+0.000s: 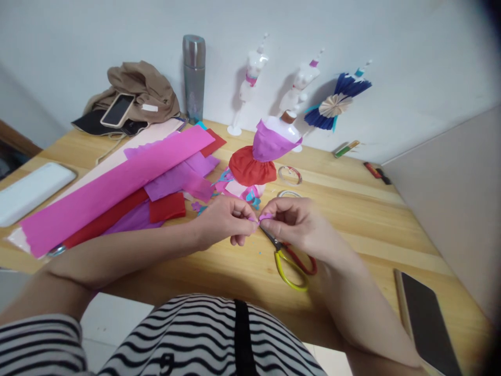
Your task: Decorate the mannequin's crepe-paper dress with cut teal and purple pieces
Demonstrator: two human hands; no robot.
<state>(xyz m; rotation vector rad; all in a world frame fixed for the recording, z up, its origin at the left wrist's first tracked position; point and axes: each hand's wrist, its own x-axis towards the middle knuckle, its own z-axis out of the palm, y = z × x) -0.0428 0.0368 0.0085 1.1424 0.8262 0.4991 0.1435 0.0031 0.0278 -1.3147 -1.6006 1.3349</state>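
My left hand (225,220) and my right hand (294,222) meet over the wooden table (368,224), both pinching one small pink crepe paper piece (263,217) between fingertips. Just beneath my right hand lie scissors (291,261) with yellow and red handles, flat on the table. Behind the hands stands a white mannequin form (274,143) dressed in a purple paper top and a red paper skirt, with small pink and teal scraps at its foot.
Long pink, red and purple crepe sheets (117,185) lie at left. Tape rolls (290,175), a steel flask (194,78), two more mannequin forms (250,78), a blue paper fan (336,104), a phone on a bag (117,109), a white case (31,190) and a dark tablet (428,318) surround them.
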